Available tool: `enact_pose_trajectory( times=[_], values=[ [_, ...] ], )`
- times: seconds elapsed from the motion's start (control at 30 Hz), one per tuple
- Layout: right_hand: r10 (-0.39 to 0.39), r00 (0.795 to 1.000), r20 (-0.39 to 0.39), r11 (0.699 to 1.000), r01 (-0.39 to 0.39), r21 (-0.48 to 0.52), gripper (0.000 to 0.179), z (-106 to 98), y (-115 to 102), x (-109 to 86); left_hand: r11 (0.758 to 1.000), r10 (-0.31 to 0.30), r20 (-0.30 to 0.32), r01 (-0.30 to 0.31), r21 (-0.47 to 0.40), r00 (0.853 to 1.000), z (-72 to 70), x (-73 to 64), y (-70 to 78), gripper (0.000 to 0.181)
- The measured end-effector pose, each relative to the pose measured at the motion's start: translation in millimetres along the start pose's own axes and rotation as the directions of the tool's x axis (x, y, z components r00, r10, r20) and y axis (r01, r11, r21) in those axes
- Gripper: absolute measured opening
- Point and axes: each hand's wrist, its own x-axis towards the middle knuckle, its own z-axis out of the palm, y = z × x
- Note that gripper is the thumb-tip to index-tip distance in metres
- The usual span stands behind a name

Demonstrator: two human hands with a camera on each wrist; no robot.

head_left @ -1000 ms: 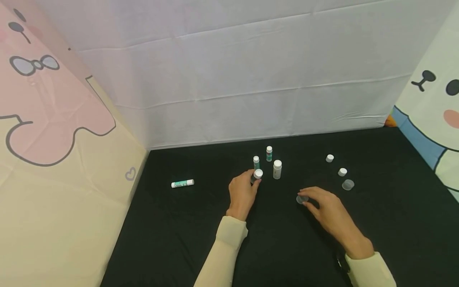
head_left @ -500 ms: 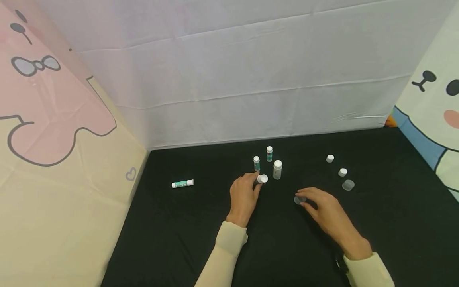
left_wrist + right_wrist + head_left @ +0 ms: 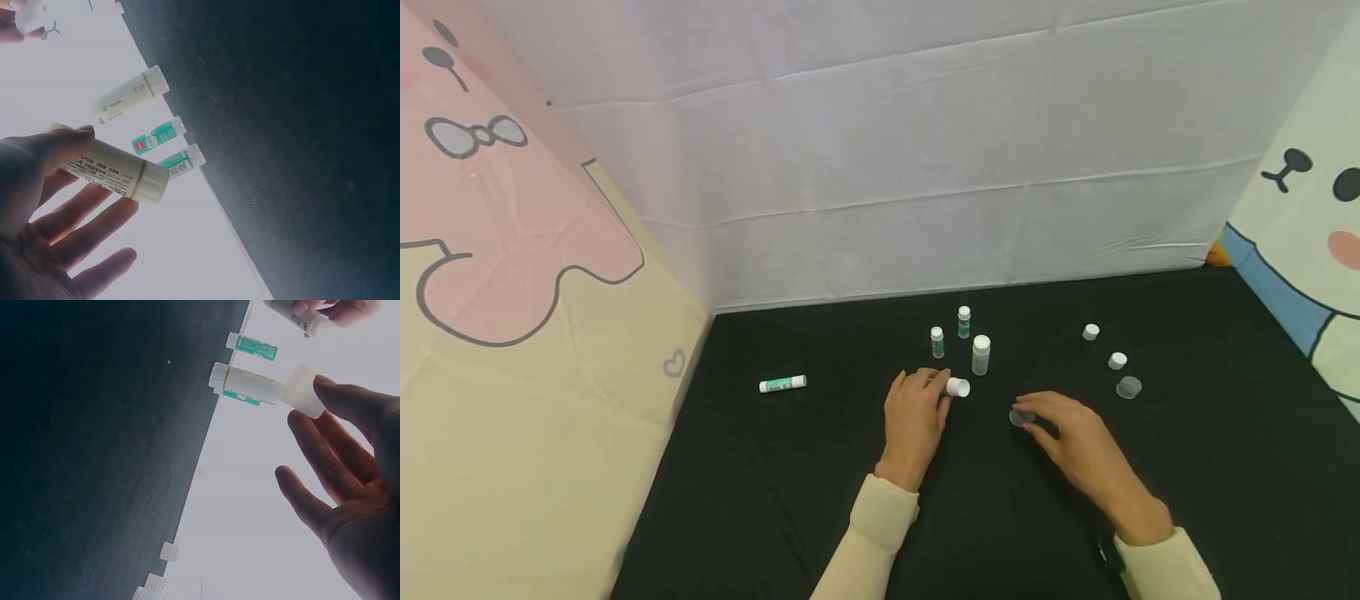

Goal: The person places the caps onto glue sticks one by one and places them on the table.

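Observation:
My left hand [image 3: 913, 429] pinches a thick white glue stick [image 3: 115, 165] between thumb and fingers. In the head view the glue stick leans over, its white end pointing right. My right hand [image 3: 1078, 442] holds a small translucent plastic cup [image 3: 1021, 417] by its sides, thumb opposite fingers, to the right of the left hand. Beyond the left hand stand two thin green-labelled glue sticks, one nearer [image 3: 937, 342] and one farther back [image 3: 964, 322], along with a thick white glue stick [image 3: 981, 356].
Another green-labelled glue stick [image 3: 782, 383] lies on its side at the left of the black table [image 3: 760, 492]. On the right are two small white caps, one farther [image 3: 1091, 332] and one nearer [image 3: 1117, 361], plus a second translucent cup [image 3: 1128, 387]. A white cloth [image 3: 887, 167] hangs behind.
The left hand has tipped its glue stick from near upright over to the right, drawing it slightly closer. The right hand has shifted a little left with the translucent cup.

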Motion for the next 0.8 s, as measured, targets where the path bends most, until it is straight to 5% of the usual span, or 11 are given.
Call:
enact_pose_trajectory(
  times=[0.4,0.8],
  values=[
    [-0.092,0.991,-0.097,0.993,0.098,0.059,0.047,5.5,-7.5,5.7,0.997,0.046,-0.004,-0.046,0.059,0.999,-4.5,-9.9,4.9,0.033],
    [-0.254,0.945,-0.205,0.950,0.284,0.127,0.041,14.0,-18.1,14.0,0.992,0.079,-0.020,-0.076,0.103,0.997,-4.0,-15.2,10.3,0.032]
  ],
)
